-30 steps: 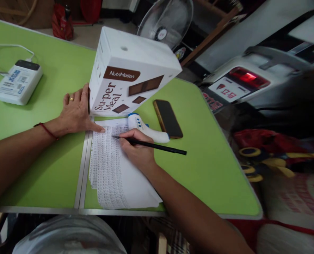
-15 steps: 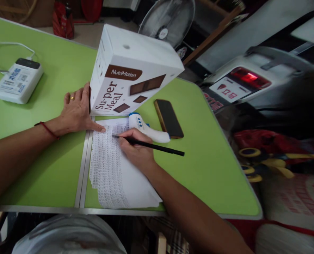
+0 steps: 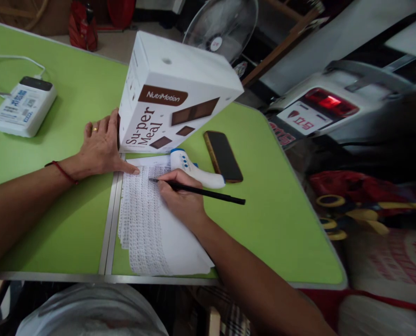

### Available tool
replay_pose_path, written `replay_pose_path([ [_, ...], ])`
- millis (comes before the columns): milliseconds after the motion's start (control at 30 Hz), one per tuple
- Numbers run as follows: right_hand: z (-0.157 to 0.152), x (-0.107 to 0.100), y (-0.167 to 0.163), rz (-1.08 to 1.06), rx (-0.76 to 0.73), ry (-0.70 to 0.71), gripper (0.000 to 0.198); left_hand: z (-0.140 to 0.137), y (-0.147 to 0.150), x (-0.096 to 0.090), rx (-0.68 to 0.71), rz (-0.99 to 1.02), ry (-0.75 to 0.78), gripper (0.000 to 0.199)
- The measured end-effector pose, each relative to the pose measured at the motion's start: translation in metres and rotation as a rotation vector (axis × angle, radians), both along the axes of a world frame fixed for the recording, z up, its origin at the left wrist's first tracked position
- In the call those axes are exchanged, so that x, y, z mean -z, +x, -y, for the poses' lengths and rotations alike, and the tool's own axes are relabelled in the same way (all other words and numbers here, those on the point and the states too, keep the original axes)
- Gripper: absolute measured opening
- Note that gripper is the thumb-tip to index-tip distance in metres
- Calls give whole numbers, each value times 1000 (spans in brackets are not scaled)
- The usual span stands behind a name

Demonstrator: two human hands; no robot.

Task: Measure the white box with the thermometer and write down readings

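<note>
My right hand (image 3: 183,196) is closed around a black pen (image 3: 215,193), its tip touching or just over the handwritten sheets of paper (image 3: 148,224). Rows of small writing cover the left part of the top sheet; its right part is blank. My left hand (image 3: 102,147) lies open, fingers spread on the table, with the thumb on the paper's upper left edge. Its fingers are against the side of a white NutriMotion box (image 3: 193,70), which stands behind the paper. A white and blue infrared thermometer (image 3: 193,171) lies just beyond my right hand, over the paper's upper edge.
A phone (image 3: 223,156) lies right of the thermometer on the green table (image 3: 271,224). At the left is a white device with a cable (image 3: 24,107). Beyond the table stand a fan (image 3: 222,28) and a scooter (image 3: 334,102). A metal seam (image 3: 110,228) crosses the table.
The pen's rear end has shifted very slightly in my right hand. My left hand, the box and the paper stay where they were.
</note>
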State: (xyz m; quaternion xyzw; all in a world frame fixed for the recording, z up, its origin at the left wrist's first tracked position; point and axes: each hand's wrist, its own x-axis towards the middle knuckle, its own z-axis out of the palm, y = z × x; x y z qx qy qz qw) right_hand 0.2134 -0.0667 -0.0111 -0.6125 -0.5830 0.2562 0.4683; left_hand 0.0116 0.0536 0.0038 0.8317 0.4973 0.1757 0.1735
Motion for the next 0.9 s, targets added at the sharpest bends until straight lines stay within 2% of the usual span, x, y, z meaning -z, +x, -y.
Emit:
replay_pose_path([
  [200, 0, 0, 1, 0, -34, 0, 6, -1, 1, 2, -9, -7, 10, 167],
  [900, 1, -2, 0, 34, 14, -23, 5, -2, -2, 4, 8, 40, 6, 168],
])
